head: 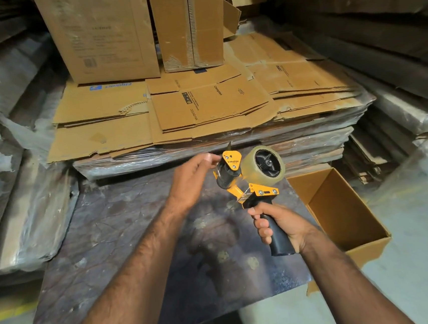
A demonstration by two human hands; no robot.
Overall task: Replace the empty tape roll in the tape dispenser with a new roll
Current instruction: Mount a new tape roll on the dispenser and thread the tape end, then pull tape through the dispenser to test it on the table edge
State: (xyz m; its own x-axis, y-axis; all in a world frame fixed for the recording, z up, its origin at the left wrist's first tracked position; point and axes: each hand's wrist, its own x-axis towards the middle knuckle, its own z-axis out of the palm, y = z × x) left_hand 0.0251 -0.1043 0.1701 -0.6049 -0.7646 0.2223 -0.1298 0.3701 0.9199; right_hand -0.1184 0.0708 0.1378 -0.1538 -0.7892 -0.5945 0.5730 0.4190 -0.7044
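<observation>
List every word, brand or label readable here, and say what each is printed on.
"MUNIX": yellow side plate of the tape dispenser.
"Crompton" and "CEILING FAN": flattened carton.
Blue logo and word, upside down: flattened carton at left, too blurred to read.
Printed block and barcode: upright box, too blurred to read.

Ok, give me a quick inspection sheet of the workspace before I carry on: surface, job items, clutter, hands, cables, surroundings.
Surface: dark mottled sheet on the floor, stained.
Job's things: yellow tape dispenser held in the air; clear tape roll sits on its hub.
Clutter: open empty cardboard box at the right.
Hands: right hand wrapped around the black handle; left hand at the dispenser's front roller end, fingers blurred.
Cables: nothing seen.
Surroundings: flattened cartons stacked on wrapped bundles, upright boxes behind, plastic-wrapped stacks either side.
</observation>
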